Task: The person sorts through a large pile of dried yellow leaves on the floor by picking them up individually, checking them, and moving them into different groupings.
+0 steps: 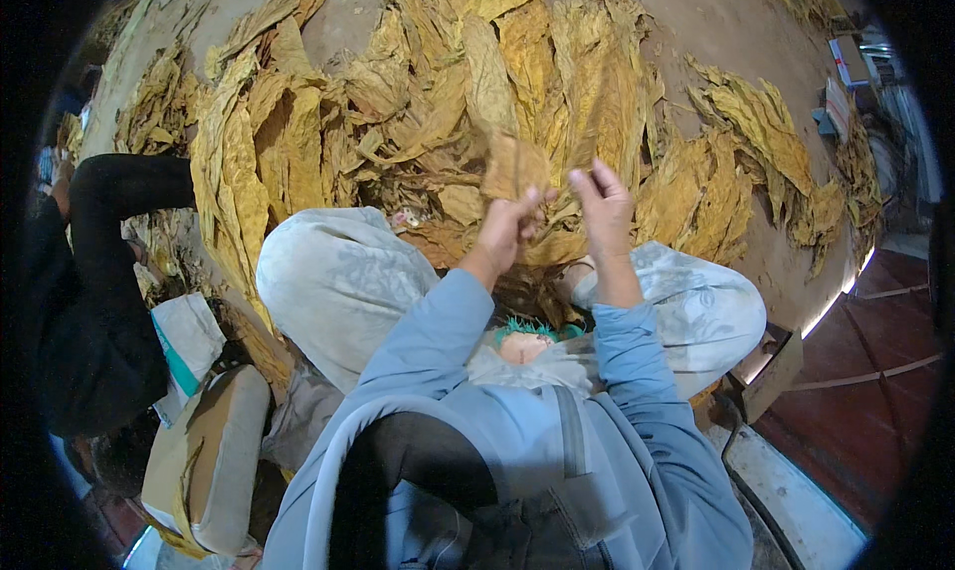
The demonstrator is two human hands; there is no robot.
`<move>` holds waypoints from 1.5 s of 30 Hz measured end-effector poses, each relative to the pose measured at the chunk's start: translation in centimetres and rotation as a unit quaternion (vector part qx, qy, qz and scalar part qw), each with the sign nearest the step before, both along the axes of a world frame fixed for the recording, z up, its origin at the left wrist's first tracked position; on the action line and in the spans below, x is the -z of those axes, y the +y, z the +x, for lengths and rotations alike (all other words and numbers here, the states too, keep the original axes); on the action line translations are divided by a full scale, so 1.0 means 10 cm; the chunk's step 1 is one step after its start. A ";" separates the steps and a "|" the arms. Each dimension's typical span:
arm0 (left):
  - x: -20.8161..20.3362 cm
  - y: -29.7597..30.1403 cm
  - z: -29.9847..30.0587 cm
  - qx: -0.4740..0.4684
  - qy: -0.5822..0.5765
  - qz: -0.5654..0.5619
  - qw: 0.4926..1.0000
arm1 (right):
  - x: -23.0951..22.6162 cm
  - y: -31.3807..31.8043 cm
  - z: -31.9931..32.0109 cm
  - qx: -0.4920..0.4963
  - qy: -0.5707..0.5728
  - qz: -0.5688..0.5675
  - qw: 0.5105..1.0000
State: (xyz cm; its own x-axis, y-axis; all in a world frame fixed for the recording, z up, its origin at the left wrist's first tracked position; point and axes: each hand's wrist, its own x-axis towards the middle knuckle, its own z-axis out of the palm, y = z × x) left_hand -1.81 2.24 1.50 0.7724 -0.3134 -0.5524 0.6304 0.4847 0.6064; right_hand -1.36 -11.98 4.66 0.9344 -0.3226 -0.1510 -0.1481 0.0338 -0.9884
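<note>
I sit cross-legged before a broad heap of dried yellow-brown leaves (428, 102), long and wrinkled like tobacco. My left hand (510, 230) is closed, with a brownish dried leaf (515, 164) rising from its fingers. Beside it, a little to the right, my right hand (607, 210) points up with thumb and fingertips close together. A narrow, motion-blurred leaf (589, 112) rises from those fingertips and looks pinched there. Both hands are just over the heap's near edge. In my lap lies a small round pale thing with a green fringe (524, 345).
More leaves (766, 132) lie to the right on the brown floor (686, 33). A person in dark clothes (99, 272) sits close at my left, near a tan cushion-like block (214, 461). Red tiles (865, 341) and a dark cable (736, 451) are at the right.
</note>
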 end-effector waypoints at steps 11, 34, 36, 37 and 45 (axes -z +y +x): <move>-0.92 0.88 0.40 -0.230 -0.133 0.172 0.949 | -0.33 0.05 -0.79 -0.223 -0.090 -0.370 0.898; -0.86 0.58 0.18 -0.055 -0.076 0.233 0.968 | -0.09 -0.37 -0.57 -0.207 0.106 -0.461 0.856; -0.73 0.47 0.13 0.014 -0.127 0.210 0.969 | -0.46 -0.48 -0.55 -0.204 0.059 -0.525 0.824; -0.69 0.34 0.09 0.028 -0.166 0.212 0.963 | -0.58 -0.51 -0.52 -0.208 0.056 -0.534 0.817; -0.43 -0.12 -0.40 0.090 -0.058 0.059 0.993 | -0.85 -0.23 -0.37 -0.108 -0.086 -0.420 0.897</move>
State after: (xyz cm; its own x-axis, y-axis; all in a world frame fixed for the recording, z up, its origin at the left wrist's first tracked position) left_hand -5.78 1.08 5.79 0.7695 -0.3913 -0.5047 0.6239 0.2919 0.7249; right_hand -5.10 -14.31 13.19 0.9749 -0.0643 0.2131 0.0951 -0.7453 -0.6599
